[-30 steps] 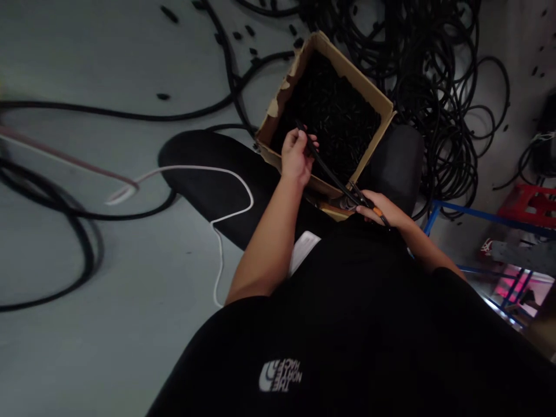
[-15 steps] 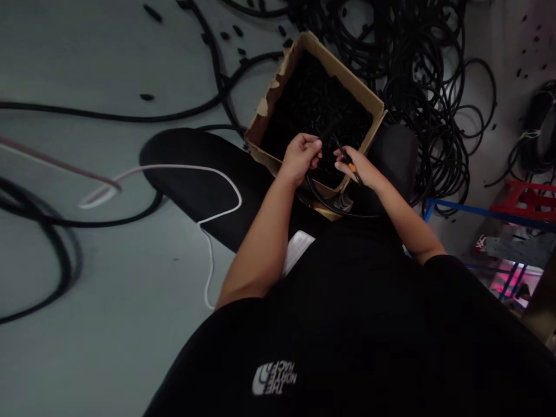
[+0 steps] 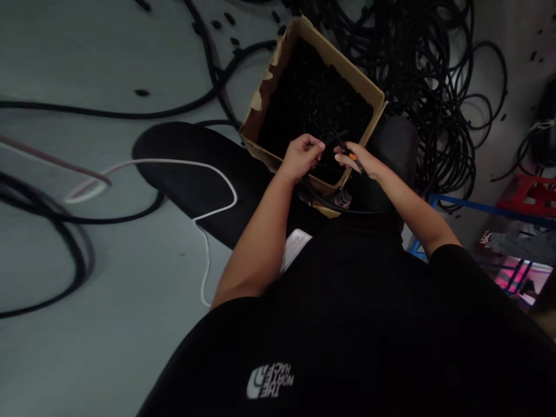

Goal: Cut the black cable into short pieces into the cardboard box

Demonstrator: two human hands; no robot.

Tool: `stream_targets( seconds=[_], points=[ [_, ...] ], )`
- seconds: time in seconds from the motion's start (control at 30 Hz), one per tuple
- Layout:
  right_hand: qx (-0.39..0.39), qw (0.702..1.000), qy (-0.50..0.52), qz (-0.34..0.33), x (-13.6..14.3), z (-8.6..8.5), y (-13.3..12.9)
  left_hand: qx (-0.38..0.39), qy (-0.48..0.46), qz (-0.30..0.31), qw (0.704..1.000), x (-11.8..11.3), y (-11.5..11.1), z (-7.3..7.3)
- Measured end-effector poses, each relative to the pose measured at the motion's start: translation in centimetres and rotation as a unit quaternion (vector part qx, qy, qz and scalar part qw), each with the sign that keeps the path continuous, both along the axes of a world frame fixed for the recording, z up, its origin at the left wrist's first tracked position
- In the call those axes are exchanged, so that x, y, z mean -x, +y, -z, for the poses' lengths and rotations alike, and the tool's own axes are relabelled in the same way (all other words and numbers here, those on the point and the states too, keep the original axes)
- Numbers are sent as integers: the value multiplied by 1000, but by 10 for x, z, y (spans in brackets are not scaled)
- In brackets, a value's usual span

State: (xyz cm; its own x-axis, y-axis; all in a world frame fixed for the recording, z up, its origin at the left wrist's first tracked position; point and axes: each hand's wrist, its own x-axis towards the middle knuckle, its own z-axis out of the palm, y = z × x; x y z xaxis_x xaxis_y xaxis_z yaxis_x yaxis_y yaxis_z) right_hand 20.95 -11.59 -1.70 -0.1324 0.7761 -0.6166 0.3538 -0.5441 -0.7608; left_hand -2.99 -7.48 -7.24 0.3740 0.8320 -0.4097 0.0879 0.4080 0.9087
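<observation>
Black cable loops beneath both hands, left and right pinching its ends.

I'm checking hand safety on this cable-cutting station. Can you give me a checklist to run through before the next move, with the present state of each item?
1. Left hand has a firm pinch on the black cable: ok.
2. Right hand grips the orange-handled tool: ok.
3. Left fingertips clear of the tool's tip: cannot tell, the hands nearly meet and the picture is dark.
4. Work held over the cardboard box: ok.
5. Floor around the seated person free of trip hazards: not ok, a white cord and loose black hoses lie close.
</observation>
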Motion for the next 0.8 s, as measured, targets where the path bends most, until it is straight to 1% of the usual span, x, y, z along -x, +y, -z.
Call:
stream_targets(
  seconds=[0.17,0.3,0.37,0.47,0.57,0.67,0.73,0.8],
  points=[
    [-7,1000,-6,-19,6,3,4,2,16,37,999,5,-1,3],
    [-17,994,-76,-70,8,5,8,-6,17,18,1000,9,3,12],
    [-30,990,-103,-94,9,5,8,-14,32,7,999,10,5,14],
    [-44,986,-125,-101,10,6,7,-60,75,10,995,8,5,10],
    [-41,988,-122,-85,12,9,6,-109,81,15,991,5,3,0],
    [-56,988,-114,-90,12,12,10,-95,56,29,994,4,1,-7],
    [-87,982,-127,-107,10,13,13,-69,39,37,996,4,-1,-7],
    [-100,978,-139,-122,8,12,15,-44,30,31,998,4,-1,-2]
  ],
)
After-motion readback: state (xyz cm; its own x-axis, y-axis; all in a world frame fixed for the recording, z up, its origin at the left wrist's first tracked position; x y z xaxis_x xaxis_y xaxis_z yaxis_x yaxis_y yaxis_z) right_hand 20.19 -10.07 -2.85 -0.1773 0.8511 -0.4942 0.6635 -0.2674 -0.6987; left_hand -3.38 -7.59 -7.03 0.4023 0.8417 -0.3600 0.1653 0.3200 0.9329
